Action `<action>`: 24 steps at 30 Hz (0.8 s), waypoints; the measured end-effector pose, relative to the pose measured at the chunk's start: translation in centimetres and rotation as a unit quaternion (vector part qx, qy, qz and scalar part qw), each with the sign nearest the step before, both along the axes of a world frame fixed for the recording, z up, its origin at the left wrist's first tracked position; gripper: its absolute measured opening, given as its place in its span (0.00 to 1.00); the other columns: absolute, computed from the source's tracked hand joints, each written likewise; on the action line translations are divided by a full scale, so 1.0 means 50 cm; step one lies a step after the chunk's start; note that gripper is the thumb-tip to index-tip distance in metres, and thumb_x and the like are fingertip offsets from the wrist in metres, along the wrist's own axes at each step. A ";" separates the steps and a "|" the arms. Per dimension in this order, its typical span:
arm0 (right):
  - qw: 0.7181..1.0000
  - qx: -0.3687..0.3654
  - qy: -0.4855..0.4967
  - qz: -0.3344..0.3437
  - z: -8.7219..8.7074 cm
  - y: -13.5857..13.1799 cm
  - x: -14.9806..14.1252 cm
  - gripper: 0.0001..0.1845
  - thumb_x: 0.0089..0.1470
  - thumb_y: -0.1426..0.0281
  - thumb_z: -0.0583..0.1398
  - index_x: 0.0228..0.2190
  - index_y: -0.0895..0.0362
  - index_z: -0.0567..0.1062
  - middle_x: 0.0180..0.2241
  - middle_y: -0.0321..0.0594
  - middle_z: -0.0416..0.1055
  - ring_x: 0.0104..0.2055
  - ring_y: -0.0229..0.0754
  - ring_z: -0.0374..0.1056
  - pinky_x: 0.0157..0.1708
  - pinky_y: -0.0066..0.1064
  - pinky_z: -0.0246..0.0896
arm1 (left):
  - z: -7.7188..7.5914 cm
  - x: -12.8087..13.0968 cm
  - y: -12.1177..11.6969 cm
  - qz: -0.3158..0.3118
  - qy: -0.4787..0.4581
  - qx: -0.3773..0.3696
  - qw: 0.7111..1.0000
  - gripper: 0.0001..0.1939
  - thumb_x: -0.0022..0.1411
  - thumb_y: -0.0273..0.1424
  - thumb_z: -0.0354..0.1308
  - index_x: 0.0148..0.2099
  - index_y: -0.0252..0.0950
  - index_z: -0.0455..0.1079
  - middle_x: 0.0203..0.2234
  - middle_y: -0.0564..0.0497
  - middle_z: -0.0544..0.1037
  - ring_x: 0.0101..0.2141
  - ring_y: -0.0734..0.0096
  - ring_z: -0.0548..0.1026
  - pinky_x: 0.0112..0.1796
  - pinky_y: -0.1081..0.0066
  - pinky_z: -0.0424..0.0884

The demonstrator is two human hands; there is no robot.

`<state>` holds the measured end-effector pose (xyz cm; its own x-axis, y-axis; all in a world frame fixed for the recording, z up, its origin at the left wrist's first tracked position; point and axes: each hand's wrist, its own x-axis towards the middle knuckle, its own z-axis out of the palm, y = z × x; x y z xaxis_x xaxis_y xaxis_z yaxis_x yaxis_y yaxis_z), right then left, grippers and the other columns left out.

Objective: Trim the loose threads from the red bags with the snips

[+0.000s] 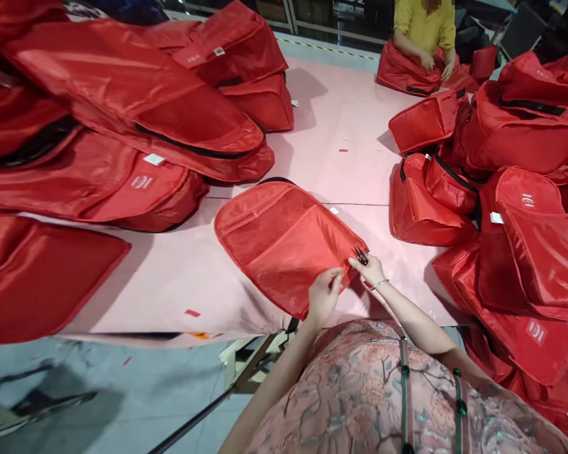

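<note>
A red fabric bag lies flattened on the pink-covered table in front of me. It has a zip across its far left part and a small white label on its right edge. My left hand pinches the bag's near right edge, thumb and fingers together. Just beside it, my right hand, with a bracelet on the wrist, is closed around small dark thread snips whose tips point up and away. The right fingers also touch the bag's corner. Whether the snips' blades meet a thread is too small to tell.
Red bags are heaped on the left, and more bags crowd the right side. Across the table, a person in a yellow top handles another red bag. A red scrap lies near the front edge.
</note>
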<state>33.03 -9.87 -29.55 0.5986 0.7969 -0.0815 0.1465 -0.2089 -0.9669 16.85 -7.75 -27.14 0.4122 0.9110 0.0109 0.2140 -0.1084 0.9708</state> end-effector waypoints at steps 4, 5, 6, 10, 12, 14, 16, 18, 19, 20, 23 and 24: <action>0.997 -0.001 0.077 -0.018 0.009 0.017 -0.013 0.19 0.41 0.55 0.60 0.15 0.57 0.67 0.15 0.32 0.64 0.17 0.31 0.57 0.19 0.24 0.51 | -0.026 0.042 -0.050 -0.056 -0.110 -0.262 0.957 0.15 0.48 0.36 0.62 0.38 0.33 0.71 0.30 0.47 0.77 0.26 0.73 0.72 0.29 0.72 0.68; 0.991 0.005 0.129 -0.017 0.015 0.018 -0.015 0.19 0.40 0.55 0.61 0.15 0.57 0.66 0.13 0.31 0.62 0.15 0.30 0.53 0.16 0.23 0.48 | -0.032 0.043 -0.053 -0.040 -0.124 -0.313 0.941 0.16 0.45 0.35 0.64 0.37 0.32 0.72 0.30 0.47 0.77 0.26 0.74 0.72 0.30 0.73 0.68; 0.982 0.015 0.189 -0.012 0.022 0.018 -0.016 0.19 0.39 0.56 0.62 0.15 0.57 0.65 0.13 0.30 0.60 0.14 0.29 0.50 0.14 0.23 0.44 | -0.036 0.040 -0.052 -0.011 -0.145 -0.352 0.925 0.17 0.44 0.34 0.66 0.37 0.32 0.72 0.30 0.47 0.77 0.27 0.74 0.72 0.31 0.73 0.68; 0.925 0.054 0.373 0.046 0.043 0.006 -0.025 0.19 0.36 0.57 0.66 0.19 0.59 0.66 0.12 0.26 0.54 0.12 0.25 0.42 0.11 0.22 0.34 | -0.039 0.014 -0.033 0.087 -0.288 -0.435 0.849 0.13 0.49 0.32 0.64 0.38 0.34 0.72 0.35 0.48 0.77 0.36 0.74 0.74 0.40 0.73 0.68; 0.919 0.054 0.385 0.065 0.042 -0.002 -0.031 0.20 0.35 0.58 0.67 0.19 0.59 0.65 0.13 0.26 0.54 0.12 0.24 0.41 0.10 0.21 0.33 | -0.039 0.004 -0.026 0.095 -0.330 -0.476 0.810 0.08 0.53 0.32 0.61 0.37 0.34 0.72 0.34 0.49 0.77 0.36 0.75 0.74 0.40 0.73 0.69; 0.924 0.041 0.370 0.081 0.032 -0.009 -0.036 0.20 0.36 0.57 0.66 0.19 0.58 0.64 0.13 0.25 0.53 0.12 0.24 0.41 0.10 0.21 0.34 | -0.042 0.002 -0.023 0.093 -0.345 -0.522 0.774 0.07 0.57 0.31 0.58 0.36 0.33 0.72 0.33 0.50 0.77 0.33 0.77 0.74 0.37 0.75 0.70; 0.934 0.026 0.343 0.093 0.018 -0.011 -0.039 0.21 0.37 0.55 0.65 0.19 0.58 0.64 0.14 0.25 0.53 0.12 0.24 0.40 0.10 0.22 0.34 | -0.046 0.010 -0.023 0.082 -0.361 -0.547 0.751 0.07 0.58 0.30 0.56 0.37 0.33 0.72 0.33 0.49 0.78 0.31 0.79 0.74 0.34 0.76 0.70; 0.949 0.014 0.300 0.095 0.006 -0.011 -0.038 0.21 0.38 0.53 0.64 0.21 0.57 0.65 0.14 0.26 0.53 0.13 0.25 0.42 0.11 0.22 0.38 | -0.047 0.025 -0.023 0.076 -0.386 -0.558 0.731 0.06 0.58 0.29 0.57 0.37 0.32 0.72 0.32 0.49 0.78 0.29 0.80 0.73 0.33 0.77 0.70; 0.958 0.008 0.270 0.094 0.003 -0.011 -0.036 0.22 0.39 0.52 0.62 0.21 0.57 0.65 0.14 0.26 0.54 0.13 0.26 0.43 0.12 0.23 0.40 | -0.047 0.032 -0.022 0.082 -0.399 -0.559 0.722 0.05 0.58 0.28 0.57 0.36 0.32 0.72 0.31 0.50 0.77 0.28 0.80 0.73 0.33 0.77 0.70; 0.968 0.002 0.232 0.091 0.002 -0.013 -0.034 0.22 0.41 0.50 0.61 0.22 0.57 0.65 0.15 0.27 0.56 0.13 0.27 0.45 0.13 0.23 0.43 | -0.047 0.039 -0.021 0.090 -0.409 -0.562 0.714 0.04 0.58 0.27 0.57 0.36 0.32 0.72 0.29 0.50 0.77 0.28 0.80 0.73 0.32 0.78 0.69; 0.994 -0.015 0.066 0.087 0.014 -0.029 -0.023 0.22 0.47 0.49 0.55 0.26 0.57 0.66 0.18 0.32 0.63 0.18 0.32 0.55 0.18 0.25 0.52 | -0.046 0.052 -0.016 0.112 -0.416 -0.569 0.701 0.02 0.57 0.24 0.57 0.33 0.32 0.71 0.26 0.51 0.76 0.25 0.81 0.72 0.30 0.78 0.69; 0.996 -0.022 -0.004 0.087 0.021 -0.039 -0.019 0.21 0.49 0.50 0.54 0.28 0.57 0.67 0.21 0.35 0.66 0.21 0.34 0.60 0.21 0.26 0.55 | -0.047 0.053 -0.015 0.116 -0.415 -0.565 0.704 0.01 0.56 0.23 0.58 0.32 0.32 0.70 0.25 0.52 0.75 0.24 0.81 0.71 0.29 0.78 0.68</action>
<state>32.10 -11.84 -28.51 0.4532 0.8840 -0.1146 0.1920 -0.2224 -0.9559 19.50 -8.48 -29.47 0.5299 0.5738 -0.6244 -0.5928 0.7772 0.2112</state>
